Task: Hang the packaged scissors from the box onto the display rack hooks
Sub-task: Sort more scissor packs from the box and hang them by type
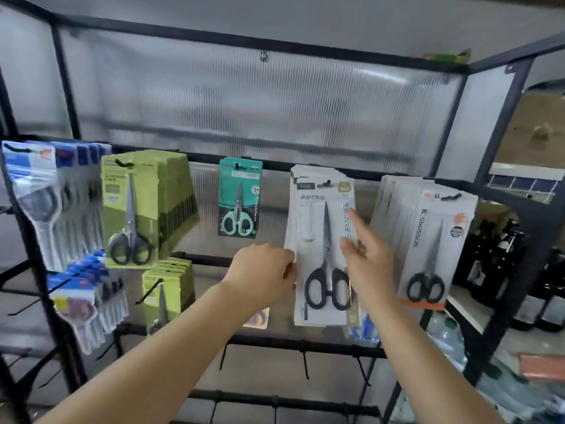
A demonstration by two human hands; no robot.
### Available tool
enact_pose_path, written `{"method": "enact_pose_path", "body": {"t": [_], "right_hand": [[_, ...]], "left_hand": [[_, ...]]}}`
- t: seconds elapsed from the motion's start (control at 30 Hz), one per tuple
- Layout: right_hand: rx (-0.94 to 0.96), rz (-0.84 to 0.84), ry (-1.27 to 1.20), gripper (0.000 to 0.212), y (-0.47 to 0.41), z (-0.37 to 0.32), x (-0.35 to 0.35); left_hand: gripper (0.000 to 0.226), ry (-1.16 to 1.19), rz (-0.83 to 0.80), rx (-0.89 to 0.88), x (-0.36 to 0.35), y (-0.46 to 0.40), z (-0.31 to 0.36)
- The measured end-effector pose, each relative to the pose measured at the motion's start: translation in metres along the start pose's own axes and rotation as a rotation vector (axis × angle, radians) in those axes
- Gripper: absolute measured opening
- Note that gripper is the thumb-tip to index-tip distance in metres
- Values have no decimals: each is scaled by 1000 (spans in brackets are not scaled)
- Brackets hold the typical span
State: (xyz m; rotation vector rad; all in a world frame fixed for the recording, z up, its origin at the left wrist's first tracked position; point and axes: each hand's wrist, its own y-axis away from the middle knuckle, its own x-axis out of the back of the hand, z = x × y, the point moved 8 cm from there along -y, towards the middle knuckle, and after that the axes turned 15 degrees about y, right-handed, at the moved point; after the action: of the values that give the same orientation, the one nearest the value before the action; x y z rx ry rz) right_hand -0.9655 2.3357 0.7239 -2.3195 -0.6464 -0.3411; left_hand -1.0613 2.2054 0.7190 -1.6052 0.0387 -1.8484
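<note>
Head view: both hands meet at the white scissors packs (pixel 325 255) hanging on a rack hook (pixel 326 182) (black-handled pair in front). The left hand (pixel 263 273) pinches their left edge; the right hand (pixel 367 258) grips the right edge, forefinger raised.

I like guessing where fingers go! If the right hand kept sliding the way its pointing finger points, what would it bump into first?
Probably the white card package of black-handled scissors: the right hand already rests against it, its forefinger aimed up along the front toward the black hook. Depth is unclear.
</note>
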Motion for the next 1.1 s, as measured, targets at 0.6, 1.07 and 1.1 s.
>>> {"method": "enact_pose_path", "body": {"t": [0.6, 1.07, 1.1], "right_hand": [[227, -486, 1088, 17, 81, 17, -106], [12, -1330, 1210, 20, 434, 399, -402], [-36, -1375, 1195, 22, 475, 442, -417]], "left_hand": [[21, -260, -317, -93, -106, 37, -48], [27, -249, -1128, 13, -572, 363, -228], [26, -236, -1166, 29, -611, 396, -239]]}}
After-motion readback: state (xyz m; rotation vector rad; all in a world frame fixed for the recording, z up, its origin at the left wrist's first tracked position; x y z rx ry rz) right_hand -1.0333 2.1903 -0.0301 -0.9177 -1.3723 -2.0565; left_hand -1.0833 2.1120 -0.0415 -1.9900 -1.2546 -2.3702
